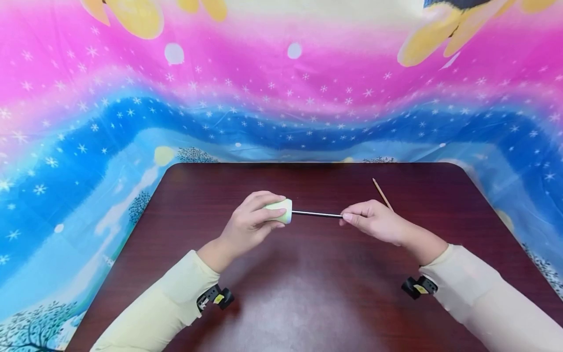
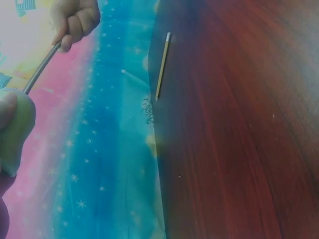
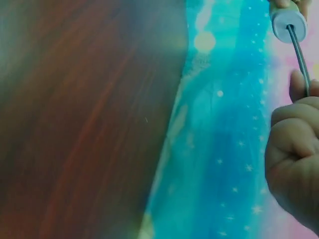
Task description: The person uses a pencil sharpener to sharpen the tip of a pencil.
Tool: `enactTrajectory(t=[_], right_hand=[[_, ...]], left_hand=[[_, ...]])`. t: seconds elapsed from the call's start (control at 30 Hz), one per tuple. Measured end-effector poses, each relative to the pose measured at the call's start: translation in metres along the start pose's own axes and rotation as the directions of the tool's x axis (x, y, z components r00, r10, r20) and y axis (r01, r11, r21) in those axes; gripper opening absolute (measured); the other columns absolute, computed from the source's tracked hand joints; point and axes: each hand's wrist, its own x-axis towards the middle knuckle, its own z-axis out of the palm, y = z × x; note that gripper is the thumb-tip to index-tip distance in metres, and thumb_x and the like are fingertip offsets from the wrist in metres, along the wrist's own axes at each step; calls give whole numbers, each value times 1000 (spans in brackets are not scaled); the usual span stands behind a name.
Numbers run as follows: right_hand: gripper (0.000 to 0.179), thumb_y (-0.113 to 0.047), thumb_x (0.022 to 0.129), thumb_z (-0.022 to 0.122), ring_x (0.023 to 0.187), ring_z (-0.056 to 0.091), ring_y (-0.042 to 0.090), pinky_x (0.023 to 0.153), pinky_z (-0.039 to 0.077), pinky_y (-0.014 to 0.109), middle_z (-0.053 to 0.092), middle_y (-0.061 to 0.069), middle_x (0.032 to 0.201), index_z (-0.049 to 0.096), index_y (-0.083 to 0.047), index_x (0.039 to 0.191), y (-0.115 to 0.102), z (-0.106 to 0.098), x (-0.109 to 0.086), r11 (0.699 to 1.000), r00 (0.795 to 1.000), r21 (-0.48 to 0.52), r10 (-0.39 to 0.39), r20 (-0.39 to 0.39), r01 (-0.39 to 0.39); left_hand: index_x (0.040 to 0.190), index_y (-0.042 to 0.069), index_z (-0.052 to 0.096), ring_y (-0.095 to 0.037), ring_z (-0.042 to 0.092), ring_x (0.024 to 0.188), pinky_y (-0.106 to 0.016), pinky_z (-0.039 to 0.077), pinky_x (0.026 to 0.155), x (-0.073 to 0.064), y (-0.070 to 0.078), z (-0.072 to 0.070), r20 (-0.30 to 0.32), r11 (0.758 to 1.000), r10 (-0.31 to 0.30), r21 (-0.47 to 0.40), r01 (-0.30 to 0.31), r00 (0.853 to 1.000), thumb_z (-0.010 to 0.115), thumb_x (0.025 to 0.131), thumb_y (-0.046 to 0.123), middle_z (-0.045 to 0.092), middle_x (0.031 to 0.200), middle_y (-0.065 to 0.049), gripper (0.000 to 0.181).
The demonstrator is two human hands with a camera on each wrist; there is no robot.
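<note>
Above the table, my left hand (image 1: 248,217) grips a pale green pencil sharpener (image 1: 286,211), a rounded body with a whitish end face. A slim dark pencil (image 1: 316,213) with a light streak along it runs into the middle of that face. My right hand (image 1: 376,222) pinches the pencil's other end between thumb and fingers. The right wrist view shows the pencil (image 3: 299,55) entering the end face of the sharpener (image 3: 281,31). In the left wrist view, the sharpener (image 2: 20,129) is cut off by the frame. The pencil's inserted tip is hidden.
A tan pencil (image 1: 381,193) lies on the dark red-brown wooden table (image 1: 308,293), just beyond my right hand. Behind the table and along its sides hangs a pink and blue patterned cloth (image 1: 264,98).
</note>
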Motion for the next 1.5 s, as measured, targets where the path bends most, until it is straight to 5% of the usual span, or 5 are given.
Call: enactTrajectory(t=[0.2, 0.5, 0.73, 1.17, 1.5], right_hand=[[38, -27, 94, 63, 74, 59, 13, 66, 49, 36, 65, 4, 99, 61, -10, 129, 2, 6, 1, 883, 953, -453, -233, -193, 124], [33, -29, 103, 47, 60, 52, 25, 45, 43, 39, 54, 6, 72, 69, -5, 95, 19, 23, 12, 411, 478, -870, -842, -248, 271], [32, -22, 102, 48, 47, 38, 23, 36, 32, 34, 42, 4, 62, 64, -3, 83, 25, 27, 13, 304, 339, -890, -922, -186, 339], [10, -8, 93, 61, 70, 54, 12, 62, 46, 30, 66, -1, 79, 69, -6, 88, -5, 19, -2, 949, 954, -259, -232, -193, 178], [32, -26, 96, 60, 87, 64, 23, 78, 51, 43, 67, 7, 97, 67, -4, 117, 6, 17, 5, 810, 899, -546, -381, -214, 213]], left_hand=[[98, -2, 74, -31, 59, 104, -23, 55, 70, 1, 2, 0, -20, 979, -204, -28, 203, 979, 84, 65, -6, 69, 109, -17, 35], [103, -4, 72, -25, 60, 106, -20, 53, 77, 1, 11, 0, 3, 848, -493, -220, 482, 870, 81, 69, -8, 67, 113, -16, 35], [104, 0, 73, -19, 61, 103, -23, 51, 69, 3, 13, -3, 112, 769, -585, -240, 593, 804, 82, 71, -3, 67, 115, -11, 35], [95, 0, 74, -32, 58, 103, -28, 56, 77, -3, 3, 0, 16, 994, -110, -7, 110, 994, 85, 63, -6, 68, 108, -18, 35], [100, -1, 75, -27, 60, 106, -23, 54, 74, -3, 5, -2, 8, 933, -358, -42, 358, 934, 84, 67, -2, 70, 110, -14, 34]])
